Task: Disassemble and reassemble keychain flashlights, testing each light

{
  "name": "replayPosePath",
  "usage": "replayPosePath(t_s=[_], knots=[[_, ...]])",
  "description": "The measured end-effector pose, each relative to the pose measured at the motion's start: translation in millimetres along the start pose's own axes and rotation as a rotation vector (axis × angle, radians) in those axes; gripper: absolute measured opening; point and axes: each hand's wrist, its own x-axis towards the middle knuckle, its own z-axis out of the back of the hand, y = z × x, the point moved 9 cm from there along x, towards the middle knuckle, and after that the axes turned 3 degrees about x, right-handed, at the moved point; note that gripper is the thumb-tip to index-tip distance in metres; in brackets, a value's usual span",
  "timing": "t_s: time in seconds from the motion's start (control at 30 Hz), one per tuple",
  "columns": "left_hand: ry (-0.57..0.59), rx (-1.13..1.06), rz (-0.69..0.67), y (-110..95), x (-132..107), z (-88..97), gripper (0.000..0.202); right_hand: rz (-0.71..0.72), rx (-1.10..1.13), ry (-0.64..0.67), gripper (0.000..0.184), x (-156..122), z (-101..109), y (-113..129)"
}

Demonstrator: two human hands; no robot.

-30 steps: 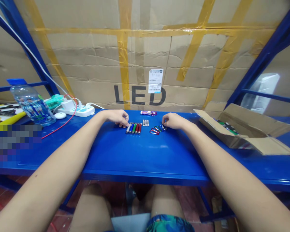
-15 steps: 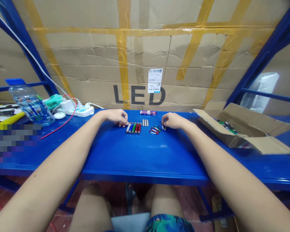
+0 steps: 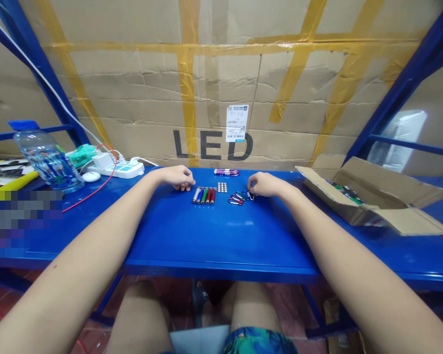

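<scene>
My left hand (image 3: 181, 179) rests loosely curled on the blue table, just left of a row of small metal tubes (image 3: 204, 195). The tubes are silver, blue, green and red, lying side by side like small flashlight bodies; the hand looks empty. My right hand (image 3: 261, 185) has its fingertips pinched at the upper end of a silver carabiner (image 3: 250, 195). Beside it lies a fan of red, green and blue carabiners (image 3: 237, 198). Between the hands sits a tidy block of small round silver pieces, like button cells (image 3: 222, 187). Behind them lie several shiny purple and red sticks (image 3: 226, 172).
An open cardboard box (image 3: 369, 196) with small dark and green items stands at the right. To the left are a water bottle (image 3: 47, 157), a power strip (image 3: 118, 168) and a red cable (image 3: 96, 191). A large cardboard panel (image 3: 140, 108) rises behind the table (image 3: 221, 236).
My left hand has lifted its fingers away from the silver tube and curled slightly back. My right hand has barely moved; the silver carabiner under it is slightly shifted.
</scene>
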Motion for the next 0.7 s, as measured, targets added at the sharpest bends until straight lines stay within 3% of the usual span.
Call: replayPosePath(t_s=[0.13, 0.27, 0.3, 0.5, 0.7], knots=[[-0.09, 0.052, -0.037, -7, 0, 5.9, 0.019, -0.031, -0.005, -0.024, 0.014, 2, 3, -5], [-0.44, 0.157, -0.17, -38, 6, 27.4, 0.013, -0.04, -0.005, -0.177, 0.017, 6, 17, -11], [-0.474, 0.194, -0.22, -49, 11, 26.9, 0.013, -0.035, 0.0, -0.209, 0.019, 6, 20, -11], [-0.458, 0.532, -0.427, -115, 56, 3.4, 0.02, -0.023, 0.074, -0.331, 0.022, 1, 30, -9], [-0.335, 0.666, -0.29, -119, 87, -12.2, 0.024, -0.066, 0.075, -0.377, 0.024, 2, 28, -12]])
